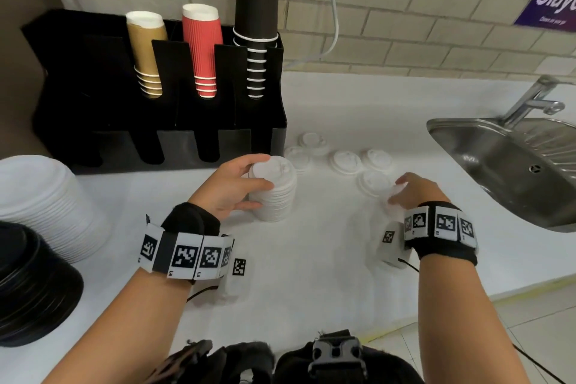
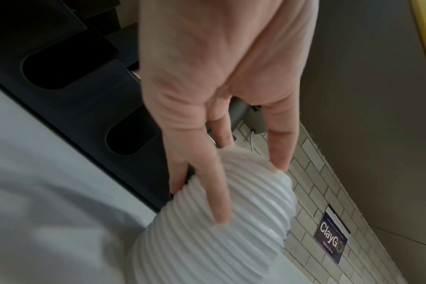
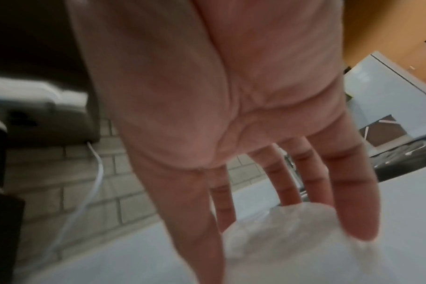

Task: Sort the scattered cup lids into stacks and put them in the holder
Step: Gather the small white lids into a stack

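Observation:
A tall stack of white cup lids (image 1: 277, 196) stands on the white counter in front of the black holder (image 1: 174, 137). My left hand (image 1: 257, 184) grips this stack (image 2: 207, 249) from the side, thumb and fingers curled round it. To the right, my right hand (image 1: 397, 192) holds a single white lid (image 1: 395, 189) by its rim, just above the counter. In the right wrist view this lid (image 3: 280, 259) is blurred under the fingertips (image 3: 360, 230). Several loose white lids (image 1: 346, 162) lie between the holder and the sink.
The holder carries gold (image 1: 146, 50), red (image 1: 202, 47) and black (image 1: 255, 25) cup stacks. A large pile of white lids (image 1: 40, 196) and one of black lids (image 1: 28, 284) sit at the left edge. A steel sink (image 1: 505, 165) with a tap is at the right.

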### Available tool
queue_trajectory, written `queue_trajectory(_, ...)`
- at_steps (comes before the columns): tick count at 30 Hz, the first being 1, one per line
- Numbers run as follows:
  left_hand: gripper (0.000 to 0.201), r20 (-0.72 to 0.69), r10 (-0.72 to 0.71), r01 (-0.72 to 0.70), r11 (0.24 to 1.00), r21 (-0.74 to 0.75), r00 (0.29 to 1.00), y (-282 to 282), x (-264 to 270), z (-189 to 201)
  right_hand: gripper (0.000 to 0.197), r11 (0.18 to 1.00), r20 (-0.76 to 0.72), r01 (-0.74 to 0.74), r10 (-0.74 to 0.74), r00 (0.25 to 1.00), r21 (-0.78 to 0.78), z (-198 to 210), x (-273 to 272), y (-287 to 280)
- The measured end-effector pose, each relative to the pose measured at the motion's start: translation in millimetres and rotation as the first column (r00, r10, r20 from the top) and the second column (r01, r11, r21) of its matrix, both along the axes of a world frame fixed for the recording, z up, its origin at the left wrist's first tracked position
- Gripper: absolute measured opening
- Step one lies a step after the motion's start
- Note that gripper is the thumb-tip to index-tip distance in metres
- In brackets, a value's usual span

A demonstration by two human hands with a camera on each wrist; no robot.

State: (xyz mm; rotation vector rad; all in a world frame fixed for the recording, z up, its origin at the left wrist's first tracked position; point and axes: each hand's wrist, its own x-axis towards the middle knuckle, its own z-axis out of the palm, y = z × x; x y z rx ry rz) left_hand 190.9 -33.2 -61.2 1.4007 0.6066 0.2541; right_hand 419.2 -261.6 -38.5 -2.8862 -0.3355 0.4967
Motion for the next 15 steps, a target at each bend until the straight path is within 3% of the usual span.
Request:
queue_trajectory(3, 0.053, 0.003, 0.010, -0.010, 1.000, 0.024, 1.000, -1, 1, -1, 0.051, 0.924, 0.021, -0.136, 0.137, 0.990, 0.357, 19, -15, 17)
queue_trajectory(7, 0.055, 0.009, 0.016, -0.016, 0.999, 0.047, 1.000, -1, 1, -2, 0.040, 0.630, 0.034, -0.311, 0.411, 0.911, 0.711, 24, -54, 60)
queue_trajectory(11, 0.056, 0.031, -0.015, 0.014, 0.999, 0.052, 0.999, -1, -2, -1, 0.036, 0.499, 0.070, -0.392, 0.546, 0.835, 0.773, 9, -85, 95)
queue_trajectory(15, 0.065, 0.056, -0.021, 0.019, 0.999, 0.042, 0.998, -2, -4, -1, 0.043, 0.490, 0.138, -0.465, 0.564, 0.814, 0.738, 0, -93, 110)
